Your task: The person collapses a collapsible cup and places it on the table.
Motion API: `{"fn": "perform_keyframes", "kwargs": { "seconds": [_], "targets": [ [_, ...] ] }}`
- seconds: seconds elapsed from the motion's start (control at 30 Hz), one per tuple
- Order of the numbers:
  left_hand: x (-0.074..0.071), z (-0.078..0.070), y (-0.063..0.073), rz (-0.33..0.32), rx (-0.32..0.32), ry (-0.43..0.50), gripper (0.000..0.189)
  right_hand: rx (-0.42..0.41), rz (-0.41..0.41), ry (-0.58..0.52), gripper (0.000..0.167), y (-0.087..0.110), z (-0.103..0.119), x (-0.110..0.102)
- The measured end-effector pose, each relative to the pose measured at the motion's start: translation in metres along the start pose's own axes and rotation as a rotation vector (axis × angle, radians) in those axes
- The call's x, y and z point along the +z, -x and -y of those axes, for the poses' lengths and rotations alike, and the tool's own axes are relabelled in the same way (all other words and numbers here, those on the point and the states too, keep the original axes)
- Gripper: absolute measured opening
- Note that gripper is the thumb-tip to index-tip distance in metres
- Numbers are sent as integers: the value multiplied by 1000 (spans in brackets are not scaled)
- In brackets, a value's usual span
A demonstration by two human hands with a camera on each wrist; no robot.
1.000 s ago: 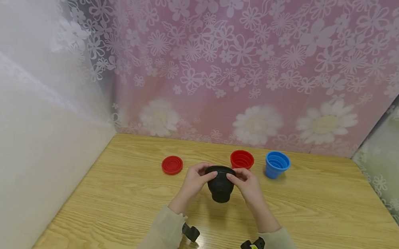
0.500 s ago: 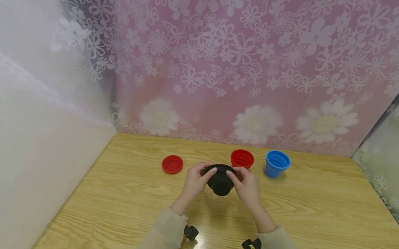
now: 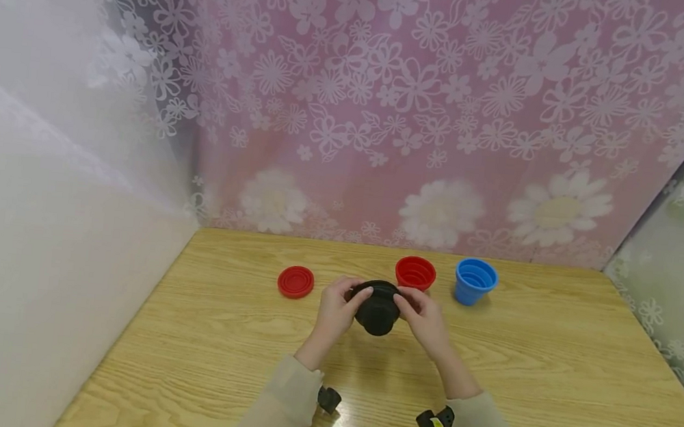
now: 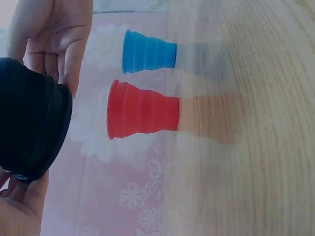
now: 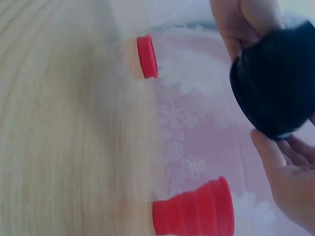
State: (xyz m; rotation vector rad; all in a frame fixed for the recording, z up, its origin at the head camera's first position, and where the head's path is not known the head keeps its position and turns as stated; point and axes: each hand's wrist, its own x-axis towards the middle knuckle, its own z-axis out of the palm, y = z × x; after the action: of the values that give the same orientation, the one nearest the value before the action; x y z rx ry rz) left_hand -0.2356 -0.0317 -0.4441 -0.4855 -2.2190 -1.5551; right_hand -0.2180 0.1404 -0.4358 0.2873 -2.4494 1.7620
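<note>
Between my two hands a black collapsible cup (image 3: 378,317) is held above the table, its base tipped toward me. My left hand (image 3: 335,309) pinches the rim on the left, thumb on the near side. On the opposite side my right hand (image 3: 426,321) grips the rim the same way. Both wrist views show the black cup (image 4: 29,120) up in the air, its ringed wall partly spread. The fingers behind the cup are partly hidden in the head view. Just beyond my right hand stands an expanded red collapsible cup (image 3: 415,271), its lower part covered.
An expanded blue collapsible cup (image 3: 475,281) stands upright to the right of the red one. Farther left, a flattened red collapsible cup (image 3: 295,282) lies on the wooden table (image 3: 211,352). A flowered curtain (image 3: 358,105) hangs behind the table's far edge.
The black cup has tilted, its base swinging up toward me, and it looks shorter than a second ago. Both hands keep hold of its rim. The other cups stay in place.
</note>
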Motion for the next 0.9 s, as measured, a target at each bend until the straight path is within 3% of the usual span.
{"fn": "perform_keyframes", "kwargs": {
  "seconds": [0.1, 0.23, 0.63, 0.73, 0.9],
  "targets": [
    [0, 0, 0, 4, 16, -27, 23, -16, 33, 57, 32, -1, -1, -4],
    [1, -1, 1, 13, 14, -45, 22, -75, 8, 188, 29, -1, -1, -6],
    [6, -3, 2, 58, -117, 75, 23, -339, -151, 430, 13, 1, -3, 0],
    [5, -4, 2, 102, -150, 161, 22, -350, -179, 431, 12, 1, -4, -1],
    [-6, -22, 3, 234, -230, 412, 31, -315, -241, 390, 13, 3, -5, -4]
  ]
}}
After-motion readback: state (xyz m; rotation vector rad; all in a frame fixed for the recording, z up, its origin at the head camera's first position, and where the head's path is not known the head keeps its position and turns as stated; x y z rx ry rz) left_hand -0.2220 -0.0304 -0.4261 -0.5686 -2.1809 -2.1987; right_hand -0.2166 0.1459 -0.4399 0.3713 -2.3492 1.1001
